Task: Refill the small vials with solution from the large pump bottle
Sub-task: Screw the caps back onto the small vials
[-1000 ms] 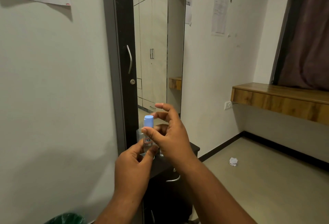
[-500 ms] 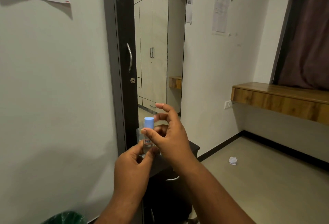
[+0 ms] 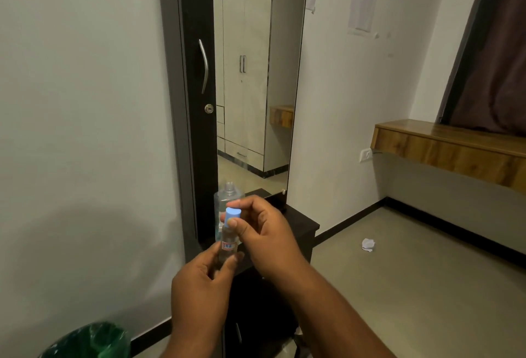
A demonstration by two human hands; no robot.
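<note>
The small vial is held low down by the left hand, in front of the big bottle, whose top is off. Its blue cap is pinched by the right hand. The cap is probably being twisted; whether any vials are full cannot be told.

Counts — two hands: left hand, right hand; one small vial, one blue cap, one large clear bottle — one crumpled paper, one green bin.
</note>
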